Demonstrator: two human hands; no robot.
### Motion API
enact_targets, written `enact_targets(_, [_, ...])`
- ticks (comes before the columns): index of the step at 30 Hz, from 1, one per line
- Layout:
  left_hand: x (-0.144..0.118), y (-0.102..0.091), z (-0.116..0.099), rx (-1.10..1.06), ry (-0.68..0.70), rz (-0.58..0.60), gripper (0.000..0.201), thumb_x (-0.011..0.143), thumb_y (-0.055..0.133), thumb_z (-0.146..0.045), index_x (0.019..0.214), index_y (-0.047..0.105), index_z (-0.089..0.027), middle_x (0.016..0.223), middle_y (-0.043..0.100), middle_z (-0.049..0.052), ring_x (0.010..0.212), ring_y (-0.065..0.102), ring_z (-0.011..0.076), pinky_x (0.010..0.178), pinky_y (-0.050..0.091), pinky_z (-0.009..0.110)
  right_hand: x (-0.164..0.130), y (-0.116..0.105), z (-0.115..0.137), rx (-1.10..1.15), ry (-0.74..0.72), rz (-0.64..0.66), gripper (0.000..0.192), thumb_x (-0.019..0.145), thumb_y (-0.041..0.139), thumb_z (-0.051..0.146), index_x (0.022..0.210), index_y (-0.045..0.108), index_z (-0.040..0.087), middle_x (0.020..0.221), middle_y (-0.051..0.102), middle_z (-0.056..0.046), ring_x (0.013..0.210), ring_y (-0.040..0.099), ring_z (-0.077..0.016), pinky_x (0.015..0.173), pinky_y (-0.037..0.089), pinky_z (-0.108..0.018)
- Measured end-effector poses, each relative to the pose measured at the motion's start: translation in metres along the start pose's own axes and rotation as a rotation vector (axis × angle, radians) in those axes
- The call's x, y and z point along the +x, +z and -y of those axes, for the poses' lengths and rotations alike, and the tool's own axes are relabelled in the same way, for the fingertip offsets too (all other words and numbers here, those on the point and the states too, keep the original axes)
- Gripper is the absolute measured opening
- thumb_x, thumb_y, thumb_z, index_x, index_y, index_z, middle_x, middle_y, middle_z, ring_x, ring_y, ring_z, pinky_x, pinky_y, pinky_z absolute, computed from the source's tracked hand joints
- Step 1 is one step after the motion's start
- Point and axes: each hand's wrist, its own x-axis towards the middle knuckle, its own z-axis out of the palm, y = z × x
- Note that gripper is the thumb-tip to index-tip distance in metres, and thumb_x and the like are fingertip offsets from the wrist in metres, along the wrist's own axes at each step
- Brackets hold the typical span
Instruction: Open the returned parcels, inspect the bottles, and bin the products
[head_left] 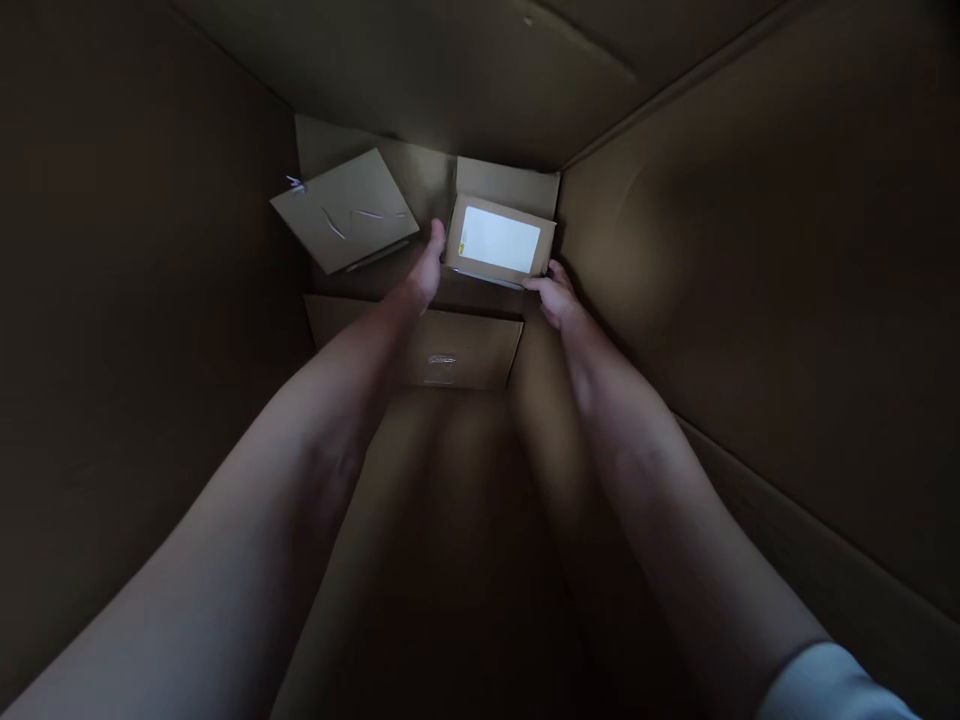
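Observation:
Both my arms reach deep into a large, dark cardboard carton (750,250). At its bottom a small cardboard box with a white label (499,240) is held between my hands. My left hand (429,268) presses its left side and my right hand (556,296) grips its lower right corner. The small box sits against the carton's far right corner, slightly tilted.
Another small cardboard box (345,210) lies tilted at the bottom left. A flat cardboard box with a tape strip (442,350) lies below my hands. The carton's walls close in on all sides, and the light is dim.

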Motion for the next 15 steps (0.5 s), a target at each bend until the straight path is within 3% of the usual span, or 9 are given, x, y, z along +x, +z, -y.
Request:
enact_targets(3, [-0.015,0.001,0.005,0.009,0.053,-0.064,0.078,0.09,0.016,-0.071,0.135,0.047,-0.015,0.145,0.044,0.011,0.14,0.033,0.0248,0.114,0.024,0.043,-0.026,-0.001,0.007,0.063,0.078,-0.037,0.089,0.074,0.065,0.031,0.15,0.02,0.019,0.149,0.039,-0.01,0.132,0.042,-0.0236,0.112,0.03,-0.046])
enact_targets(6, [-0.034,-0.002,0.002,0.055,0.101,-0.151,0.077,0.087,0.023,-0.073,0.128,0.055,-0.016,0.138,0.051,0.012,0.134,0.041,0.0262,0.112,0.028,0.044,-0.052,0.001,0.014,0.12,0.053,-0.091,0.089,0.071,0.066,0.026,0.149,0.022,0.018,0.148,0.04,-0.011,0.132,0.043,-0.0209,0.111,0.033,-0.039])
enact_targets(10, [-0.069,-0.007,-0.012,0.125,0.137,-0.246,0.07,0.084,0.033,-0.074,0.112,0.066,-0.02,0.125,0.061,0.011,0.128,0.048,0.0288,0.112,0.03,0.042,-0.081,0.003,0.022,0.176,0.005,-0.128,0.093,0.069,0.069,0.023,0.149,0.021,0.017,0.144,0.045,-0.012,0.128,0.047,-0.0196,0.109,0.036,-0.039])
enact_targets(15, [-0.124,-0.018,-0.028,0.14,0.194,-0.306,0.064,0.083,0.038,-0.072,0.111,0.067,-0.021,0.122,0.063,0.011,0.128,0.047,0.0299,0.112,0.029,0.044,-0.122,0.0,0.046,0.122,-0.056,-0.187,0.093,0.067,0.071,0.02,0.148,0.026,0.019,0.143,0.045,-0.011,0.129,0.045,-0.0216,0.11,0.034,-0.039])
